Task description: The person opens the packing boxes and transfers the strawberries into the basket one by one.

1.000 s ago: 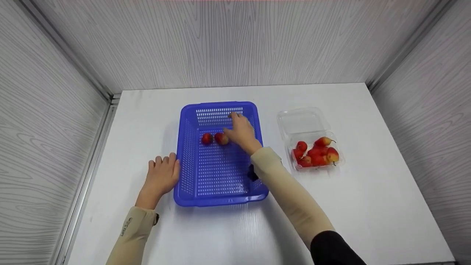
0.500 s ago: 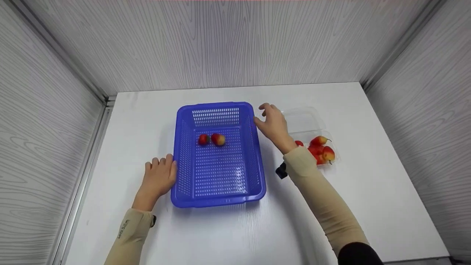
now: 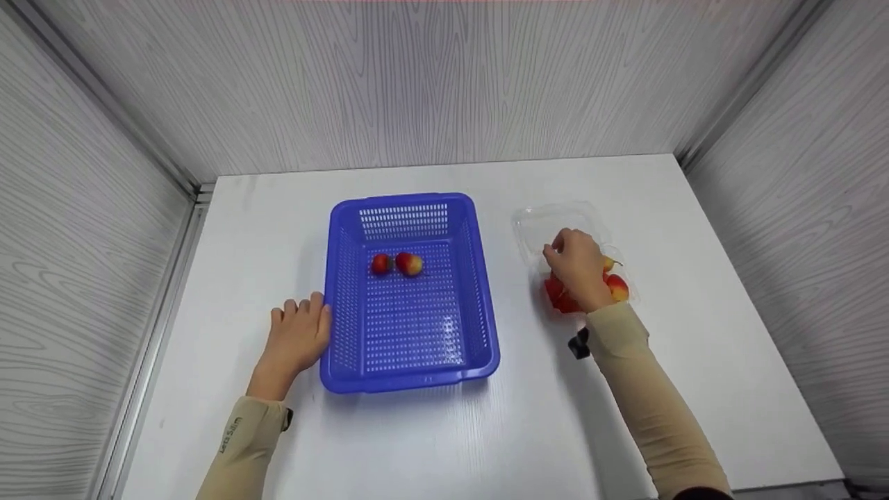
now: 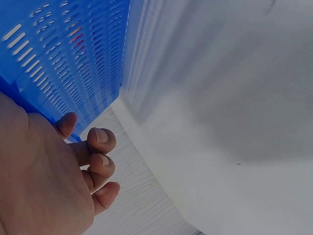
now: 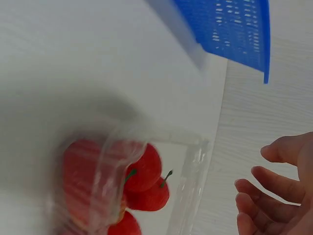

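- Blue plastic basket, with slotted walls and a perforated floor, sits on the white table.
- Red fruit lies on the basket's floor, left of its middle and toward the end far from the person.
- Red-yellow fruit lies just right of it on the basket's floor; whether the two touch, I cannot tell.
- Left hand rests against the outside of the basket's left rim; its fingers are loosely bent and relaxed rather than clenched.
- Clear box stands right of the basket, apart from it, with its lid lying open on the side away from the person.
- Piled fruits, red and some partly yellow, lie in the box, right of the basket; the right wrist view shows green stems on two.
- Right hand is over the box, right of the basket; its fingers are loosely bent, thumb apart, released.
- Beige sleeves cover both forearms, on either side of the basket's near end.
- Pale wood-grain wall rises beyond the basket.
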`<state>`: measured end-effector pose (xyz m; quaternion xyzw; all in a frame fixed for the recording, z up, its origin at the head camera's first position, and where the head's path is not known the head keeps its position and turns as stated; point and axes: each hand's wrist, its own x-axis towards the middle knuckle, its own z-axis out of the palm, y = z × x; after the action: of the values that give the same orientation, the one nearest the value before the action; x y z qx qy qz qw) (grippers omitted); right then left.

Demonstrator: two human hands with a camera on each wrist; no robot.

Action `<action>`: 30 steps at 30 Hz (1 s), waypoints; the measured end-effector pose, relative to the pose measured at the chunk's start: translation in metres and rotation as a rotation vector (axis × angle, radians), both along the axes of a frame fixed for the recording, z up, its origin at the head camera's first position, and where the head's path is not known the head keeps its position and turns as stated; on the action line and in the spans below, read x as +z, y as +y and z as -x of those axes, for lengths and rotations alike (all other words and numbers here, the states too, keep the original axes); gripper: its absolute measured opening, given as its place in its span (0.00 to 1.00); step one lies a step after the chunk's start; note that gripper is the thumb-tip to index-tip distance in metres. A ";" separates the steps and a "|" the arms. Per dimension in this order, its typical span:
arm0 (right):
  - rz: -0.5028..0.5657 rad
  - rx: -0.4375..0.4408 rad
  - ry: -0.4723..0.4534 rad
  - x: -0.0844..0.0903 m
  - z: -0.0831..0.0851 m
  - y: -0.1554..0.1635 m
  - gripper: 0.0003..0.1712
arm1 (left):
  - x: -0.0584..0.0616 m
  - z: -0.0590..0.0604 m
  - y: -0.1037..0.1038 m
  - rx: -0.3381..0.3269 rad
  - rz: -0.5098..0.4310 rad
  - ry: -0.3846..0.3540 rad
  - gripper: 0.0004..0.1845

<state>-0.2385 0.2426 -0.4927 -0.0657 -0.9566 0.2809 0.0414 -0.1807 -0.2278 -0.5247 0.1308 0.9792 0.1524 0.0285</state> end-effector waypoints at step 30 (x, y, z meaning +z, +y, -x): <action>0.084 -0.103 -0.219 -0.042 -0.014 0.016 0.14 | 0.001 0.000 0.001 0.017 -0.003 -0.018 0.17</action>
<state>-0.2245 0.2588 -0.5345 -0.1469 -0.9381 0.3092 -0.0518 -0.1803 -0.2267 -0.5234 0.1210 0.9797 0.1555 0.0358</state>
